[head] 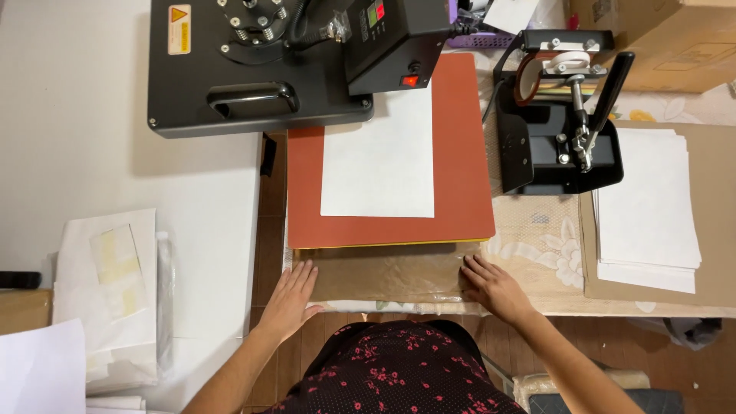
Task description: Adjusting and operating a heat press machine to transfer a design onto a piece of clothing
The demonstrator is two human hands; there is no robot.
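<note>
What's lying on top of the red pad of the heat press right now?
A single white sheet lies flat on the red pad. The swung-aside black press head covers the pad's top left corner, so anything there is hidden.

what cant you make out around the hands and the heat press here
- Head view: the heat press top is cut off by the upper edge.
- The brown sheet runs under the red pad; how far is hidden.
- Left hand and right hand lie palm down; anything beneath them is hidden.
</note>
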